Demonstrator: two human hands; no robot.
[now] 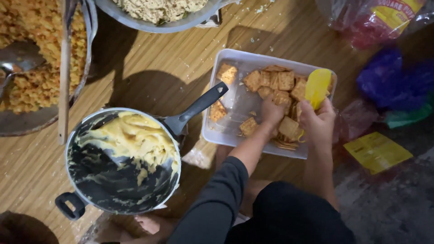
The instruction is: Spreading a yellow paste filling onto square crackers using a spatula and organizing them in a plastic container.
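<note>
- Left hand (271, 113) reaching into the white rectangular tray (235, 101), fingers curled down onto the square crackers (285, 80); whether actually pinching one or only pressing on them, impossible to tell.
- Right hand (318, 121) closing around the handle of a yellow spatula (318, 86), blade pointing up and far, over the tray's right end.
- Hands sitting just beside each other, not touching, both over the near-right part of the tray.
- Crackers lying heaped at the right half of the tray, a few scattered singly toward its left end; one cracker (289, 127) showing between the two hands.
- Tray resting on the wooden floor (149, 68), right of centre.
- Dark saucepan (122, 160) sitting to the left of the tray, its long handle (196, 107) pointing far-right and overlapping the tray's left edge; pale yellow cream (133, 140) smeared over the inside.
- Large metal bowl of orange crumbly food (31, 68) lying at the far left, with a ladle (18, 56) and a wooden stick (64, 72) resting across it.
- Another metal bowl (158, 13) of pale shredded food sitting at the far edge.
- Plastic bags (389, 77) and a yellow wrapper (377, 151) lying at the right.
</note>
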